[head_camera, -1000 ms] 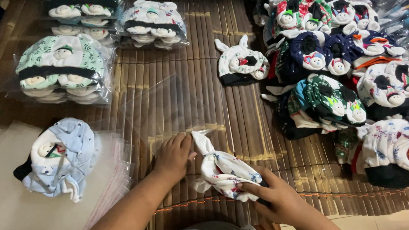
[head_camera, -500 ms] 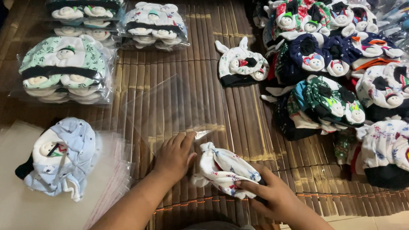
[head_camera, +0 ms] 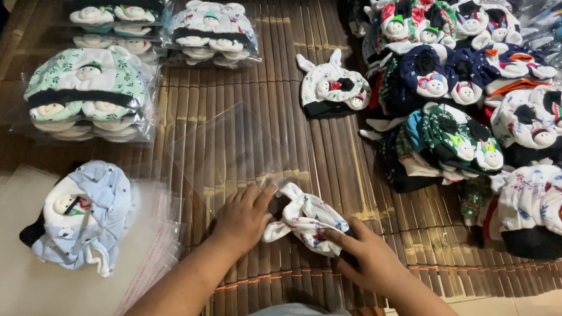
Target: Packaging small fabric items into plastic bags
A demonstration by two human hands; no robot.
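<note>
Single head-worn view, looking steeply down, close over bamboo mat (head_camera: 307, 156)

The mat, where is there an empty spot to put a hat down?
On the bamboo mat, a bare strip runs between the bagged hats and the lone white hat. More bare mat lies below that hat, above the right hand. A clear bag covers the middle, by the left hand. The right side is crowded with hat piles.
</note>
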